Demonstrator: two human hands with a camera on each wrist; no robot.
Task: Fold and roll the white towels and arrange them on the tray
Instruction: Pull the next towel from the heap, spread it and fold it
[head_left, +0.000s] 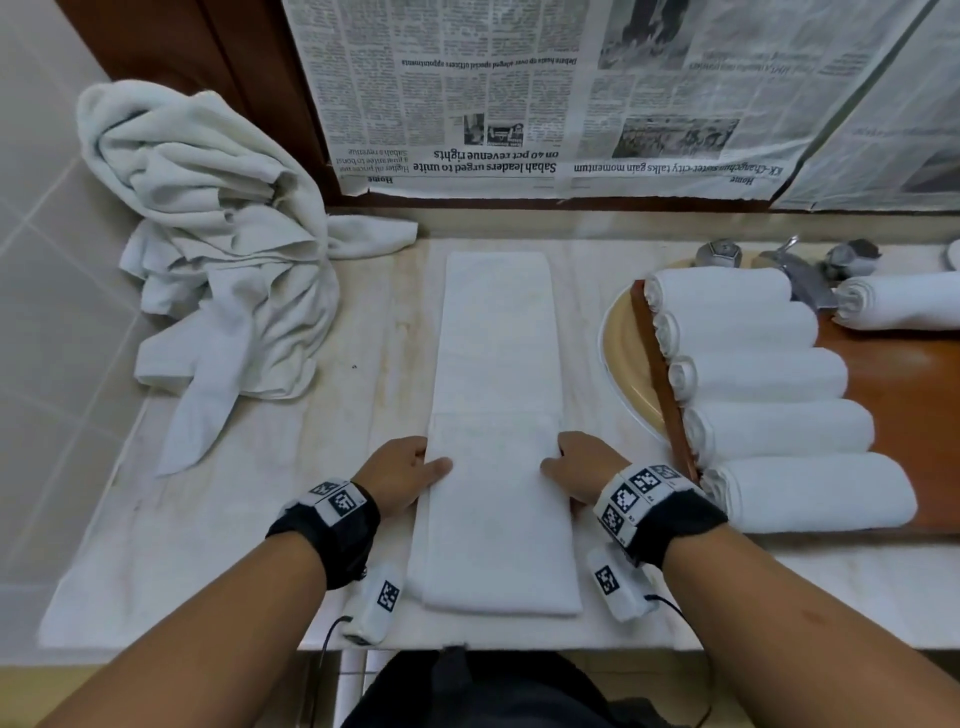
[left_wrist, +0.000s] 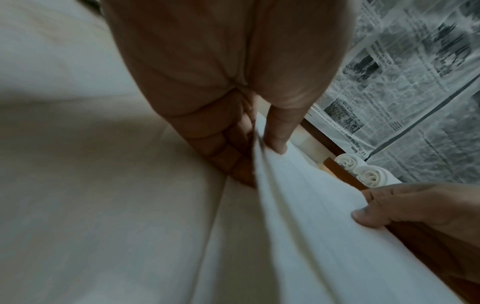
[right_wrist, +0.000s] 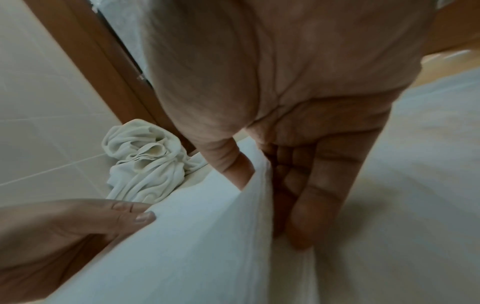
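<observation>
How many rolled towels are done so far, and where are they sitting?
6. Five lie side by side along the tray's left edge, far to near. A sixth sits further right at the back; more may lie beyond the picture's edge.

Folded towel (head_left: 498, 415) lies between towel heap (head_left: 218, 249) and tray (head_left: 904, 374)

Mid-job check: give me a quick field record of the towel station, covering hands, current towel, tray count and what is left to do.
left hand: pinches the folded towel's left edge, thumb on top
right hand: pinches its right edge
folded towel: long flat strip on the counter, not yet rolled
rolled towels: five in a row on the tray, a sixth behind
tray: wooden, lying over the sink
unfolded pile: crumpled at far left
</observation>
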